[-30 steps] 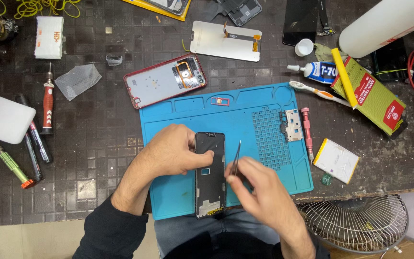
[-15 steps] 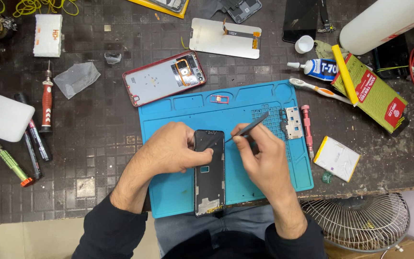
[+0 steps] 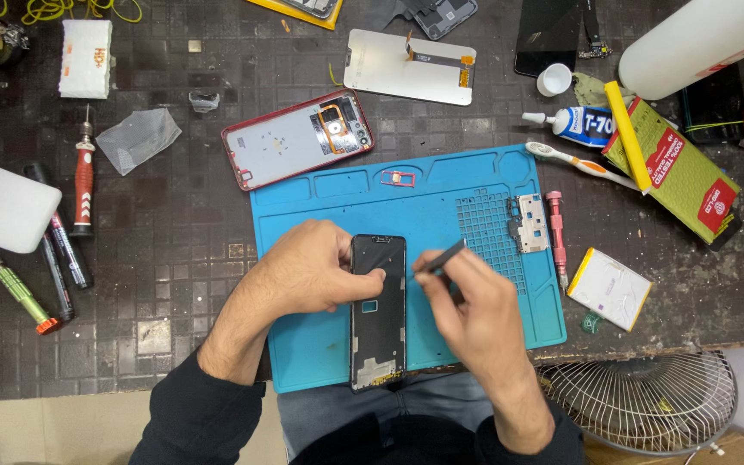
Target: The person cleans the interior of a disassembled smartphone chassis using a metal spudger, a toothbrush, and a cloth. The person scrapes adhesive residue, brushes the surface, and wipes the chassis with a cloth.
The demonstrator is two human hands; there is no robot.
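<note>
A black phone frame [image 3: 379, 331] lies lengthwise on the blue repair mat [image 3: 441, 202], its near end hanging past the table edge. My left hand [image 3: 307, 267] rests on the mat and presses the frame's left edge with thumb and fingers. My right hand [image 3: 467, 306] holds grey metal tweezers [image 3: 441, 257] by pinching them, their tips just right of the frame's upper part. A small red SIM tray [image 3: 398, 178] lies at the top of the mat, and a small metal shield plate [image 3: 529, 222] sits on the mat's grid area.
Beyond the mat are a red phone back cover [image 3: 299, 138], a white display panel [image 3: 409, 65], a glue tube [image 3: 580, 125], a toothbrush [image 3: 579, 164], a green box [image 3: 678, 168], a battery [image 3: 610, 288] and screwdrivers [image 3: 83, 176]. A fan grille [image 3: 639, 400] sits below right.
My right hand has lifted from the frame's lower right to its upper right, and the tweezers have turned from pointing up to lying nearly level. The left hand has barely shifted.
</note>
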